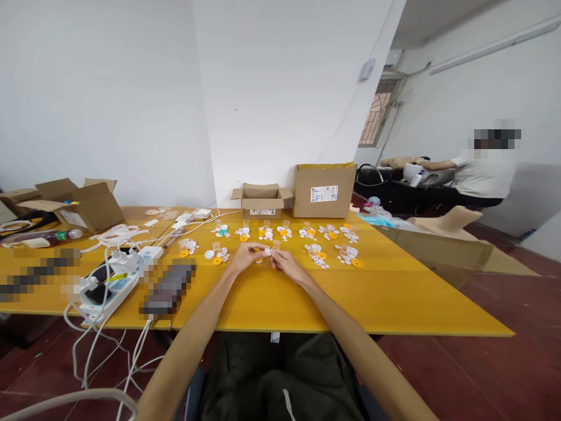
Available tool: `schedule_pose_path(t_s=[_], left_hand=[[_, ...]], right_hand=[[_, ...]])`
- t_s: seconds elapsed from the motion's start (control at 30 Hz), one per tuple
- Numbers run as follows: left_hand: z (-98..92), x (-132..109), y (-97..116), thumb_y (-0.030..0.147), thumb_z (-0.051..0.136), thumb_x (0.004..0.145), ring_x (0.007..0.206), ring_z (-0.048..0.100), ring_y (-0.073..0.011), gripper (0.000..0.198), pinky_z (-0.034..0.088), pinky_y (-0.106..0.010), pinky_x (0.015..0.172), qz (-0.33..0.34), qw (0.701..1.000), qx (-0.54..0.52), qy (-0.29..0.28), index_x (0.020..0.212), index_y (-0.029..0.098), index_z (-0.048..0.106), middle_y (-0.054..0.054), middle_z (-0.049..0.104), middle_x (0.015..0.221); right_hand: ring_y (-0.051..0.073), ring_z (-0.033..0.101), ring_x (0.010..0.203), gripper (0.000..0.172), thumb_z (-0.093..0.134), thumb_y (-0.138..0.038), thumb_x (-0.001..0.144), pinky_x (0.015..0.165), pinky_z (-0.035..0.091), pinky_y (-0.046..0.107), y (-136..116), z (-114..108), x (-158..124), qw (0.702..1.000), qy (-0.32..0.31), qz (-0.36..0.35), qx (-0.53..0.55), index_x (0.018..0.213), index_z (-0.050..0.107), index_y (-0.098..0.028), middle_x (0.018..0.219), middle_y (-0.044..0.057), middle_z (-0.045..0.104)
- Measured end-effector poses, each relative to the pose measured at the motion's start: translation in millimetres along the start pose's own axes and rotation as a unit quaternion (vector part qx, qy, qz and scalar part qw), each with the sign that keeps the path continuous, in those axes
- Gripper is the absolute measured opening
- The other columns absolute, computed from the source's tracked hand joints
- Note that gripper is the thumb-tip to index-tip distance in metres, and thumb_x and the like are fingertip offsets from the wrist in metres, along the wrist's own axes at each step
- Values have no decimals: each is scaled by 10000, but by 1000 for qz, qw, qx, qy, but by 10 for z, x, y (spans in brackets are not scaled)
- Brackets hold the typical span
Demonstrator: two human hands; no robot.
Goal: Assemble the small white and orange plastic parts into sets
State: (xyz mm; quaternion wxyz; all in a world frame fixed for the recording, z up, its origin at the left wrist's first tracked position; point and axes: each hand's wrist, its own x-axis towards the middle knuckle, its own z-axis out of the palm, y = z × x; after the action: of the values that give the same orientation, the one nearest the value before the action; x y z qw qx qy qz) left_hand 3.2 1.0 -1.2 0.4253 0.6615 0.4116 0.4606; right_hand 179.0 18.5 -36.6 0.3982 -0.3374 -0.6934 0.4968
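My left hand (245, 257) and my right hand (284, 263) meet over the middle of the yellow table (280, 301). Between their fingertips is a small white part (267, 252), pinched from both sides. An orange ring, partly covered by my left hand, lies just beneath, and a clear cup (276, 244) stands right behind the hands. Around them are several groups of small white discs, orange rings and clear cups, such as an orange ring (357, 264) on the right and white discs (209, 254) on the left. One group has a teal piece (223, 233).
Behind the parts stand an open carton (262, 206) and a larger closed carton (324, 202). To the left lie a power strip (125, 280) with cables, a blurred phone (169, 289), a bottle (41, 238) and an open box (94, 207). A person (486, 172) sits far right.
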Motion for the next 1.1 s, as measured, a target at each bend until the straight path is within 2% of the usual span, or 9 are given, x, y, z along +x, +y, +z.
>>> schedule_pose_path(t_s=[0.2, 0.73, 1.1], left_hand=[[-2, 14, -20, 393, 805, 621, 776, 676, -185, 309, 515, -265, 679, 8, 1000, 2, 3, 860, 197, 787, -45, 777, 878], [7, -1, 8, 406, 820, 591, 659, 628, -149, 351, 502, -259, 625, 0, 1000, -13, -2, 863, 186, 789, -47, 771, 840], [23, 5, 24, 312, 803, 621, 793, 678, -188, 196, 520, -281, 719, 24, 999, 8, 27, 782, 203, 777, -33, 777, 863]], right_hand=[[111, 402, 486, 533, 490, -727, 785, 495, 326, 253, -7, 6, 1, 1000, 0, -6, 0, 638, 495, -215, 532, -32, 480], [102, 392, 463, 563, 504, -762, 752, 480, 328, 248, -60, 12, -16, 1000, 4, -2, 9, 618, 485, -216, 507, -40, 481], [96, 393, 442, 514, 508, -695, 779, 451, 291, 235, -68, 25, -11, 999, 25, 9, 20, 624, 535, -206, 490, -39, 473]])
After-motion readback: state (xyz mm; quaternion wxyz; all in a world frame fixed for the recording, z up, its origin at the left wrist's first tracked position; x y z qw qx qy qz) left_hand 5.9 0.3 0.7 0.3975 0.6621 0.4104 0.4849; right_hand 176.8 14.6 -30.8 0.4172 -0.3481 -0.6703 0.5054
